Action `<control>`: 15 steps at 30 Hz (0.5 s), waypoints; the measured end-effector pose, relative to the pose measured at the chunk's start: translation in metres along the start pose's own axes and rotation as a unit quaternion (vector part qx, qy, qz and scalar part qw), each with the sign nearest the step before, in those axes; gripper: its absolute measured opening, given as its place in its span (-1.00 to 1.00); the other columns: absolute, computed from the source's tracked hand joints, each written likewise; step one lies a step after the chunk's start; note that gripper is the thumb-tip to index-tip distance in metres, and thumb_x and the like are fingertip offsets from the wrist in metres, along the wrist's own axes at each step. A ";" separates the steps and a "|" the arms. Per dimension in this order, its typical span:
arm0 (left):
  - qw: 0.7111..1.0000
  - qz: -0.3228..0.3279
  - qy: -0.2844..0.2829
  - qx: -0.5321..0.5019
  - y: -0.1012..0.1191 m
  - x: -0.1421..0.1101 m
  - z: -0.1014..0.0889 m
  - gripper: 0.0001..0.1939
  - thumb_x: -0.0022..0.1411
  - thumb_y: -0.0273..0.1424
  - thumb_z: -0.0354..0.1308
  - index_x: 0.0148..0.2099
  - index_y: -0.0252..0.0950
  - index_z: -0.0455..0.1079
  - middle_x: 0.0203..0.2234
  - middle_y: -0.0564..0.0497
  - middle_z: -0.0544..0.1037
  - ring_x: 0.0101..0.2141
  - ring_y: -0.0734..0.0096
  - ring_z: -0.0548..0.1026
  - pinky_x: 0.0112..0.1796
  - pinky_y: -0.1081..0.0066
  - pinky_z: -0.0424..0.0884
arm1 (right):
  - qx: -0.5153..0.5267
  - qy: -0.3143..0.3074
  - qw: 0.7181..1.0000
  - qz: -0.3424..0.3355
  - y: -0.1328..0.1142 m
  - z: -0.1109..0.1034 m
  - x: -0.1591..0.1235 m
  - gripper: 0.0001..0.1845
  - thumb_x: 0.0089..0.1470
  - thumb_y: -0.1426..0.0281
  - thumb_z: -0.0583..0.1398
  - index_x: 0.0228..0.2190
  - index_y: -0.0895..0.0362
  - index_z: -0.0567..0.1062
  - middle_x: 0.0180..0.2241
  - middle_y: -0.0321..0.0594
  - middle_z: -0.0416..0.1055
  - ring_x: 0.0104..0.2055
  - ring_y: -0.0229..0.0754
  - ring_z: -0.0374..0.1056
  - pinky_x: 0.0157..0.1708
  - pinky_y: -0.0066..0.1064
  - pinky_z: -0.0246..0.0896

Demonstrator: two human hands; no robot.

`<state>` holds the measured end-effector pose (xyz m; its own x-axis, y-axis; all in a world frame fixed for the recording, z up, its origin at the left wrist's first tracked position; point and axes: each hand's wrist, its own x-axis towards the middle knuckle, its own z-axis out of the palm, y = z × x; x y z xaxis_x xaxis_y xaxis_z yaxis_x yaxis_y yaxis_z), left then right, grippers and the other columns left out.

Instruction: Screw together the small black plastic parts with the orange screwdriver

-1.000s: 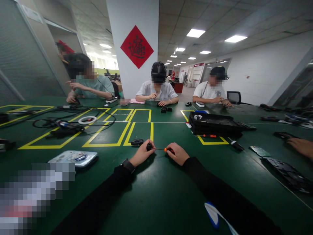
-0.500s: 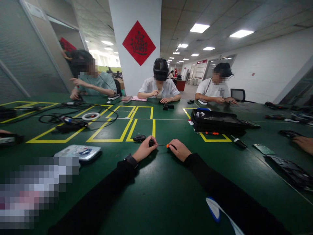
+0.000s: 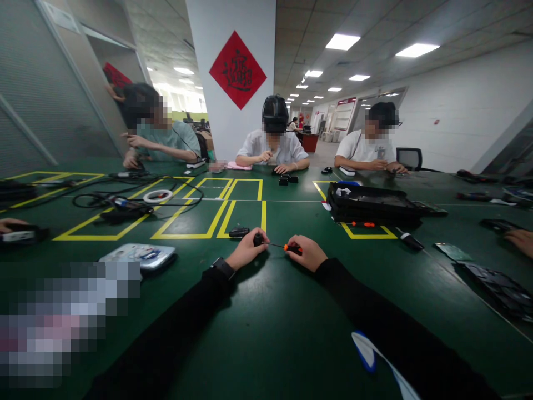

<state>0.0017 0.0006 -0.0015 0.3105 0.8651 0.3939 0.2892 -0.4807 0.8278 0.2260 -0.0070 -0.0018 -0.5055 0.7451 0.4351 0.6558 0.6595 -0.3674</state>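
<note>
In the middle of the head view my right hand [image 3: 308, 253] is closed around the black and orange handle of a screwdriver [image 3: 293, 249]. Its thin shaft points left to my left hand [image 3: 245, 250]. The fingers of that hand are wrapped round a small black part [image 3: 259, 239], and the shaft's tip meets or nearly meets it; I cannot tell which. Just beyond my left hand a dark cylindrical piece [image 3: 239, 232] lies on the green table [image 3: 250, 322]. Both hands are low over the table.
Stacked black trays [image 3: 372, 203] stand at the right, with an orange-handled tool [image 3: 366, 224] before them. Cables [image 3: 191, 191] and a white ring [image 3: 157, 196] lie left, near a phone-like silver object [image 3: 144, 255]. Three people sit opposite; another person's hand [image 3: 519, 239] shows at the right edge.
My right hand has shifted its grip on the screwdriver, so more of the handle shows. My left hand stays on the small black part. The view has moved slightly.
</note>
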 end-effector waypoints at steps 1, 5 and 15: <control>1.000 -0.001 -0.004 -0.003 0.000 0.000 0.000 -0.86 -0.04 -0.50 0.07 -0.33 -0.30 0.26 -0.41 0.05 0.41 -0.34 0.45 0.37 -0.22 0.37 0.26 | 0.005 -0.002 1.000 -0.004 0.000 0.000 0.000 -0.82 -0.06 0.35 0.16 -0.35 0.14 0.35 -0.41 -0.23 0.30 -0.36 -0.26 0.21 -0.35 -0.45 0.10; 1.000 -0.005 -0.008 -0.010 0.000 0.001 0.000 -0.86 -0.04 -0.49 0.07 -0.33 -0.31 0.25 -0.43 0.05 0.41 -0.36 0.46 0.36 -0.23 0.37 0.26 | 0.012 -0.001 1.000 -0.011 0.000 0.000 0.000 -0.83 -0.07 0.38 0.17 -0.36 0.15 0.35 -0.41 -0.23 0.30 -0.36 -0.26 0.22 -0.34 -0.45 0.11; 0.999 -0.023 0.007 -0.033 0.002 0.000 0.001 -0.83 -0.02 -0.43 0.09 -0.30 -0.31 0.23 -0.40 0.05 0.41 -0.34 0.46 0.36 -0.21 0.36 0.26 | 0.014 0.011 1.000 -0.010 0.000 0.000 -0.001 -0.85 -0.08 0.39 0.16 -0.37 0.14 0.34 -0.41 -0.24 0.30 -0.36 -0.26 0.22 -0.34 -0.44 0.12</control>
<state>0.0026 -0.0006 -0.0004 0.2851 0.8883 0.3601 0.2422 -0.4303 0.8696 0.2265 -0.0077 -0.0021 -0.5053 0.7294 0.4612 0.6291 0.6771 -0.3818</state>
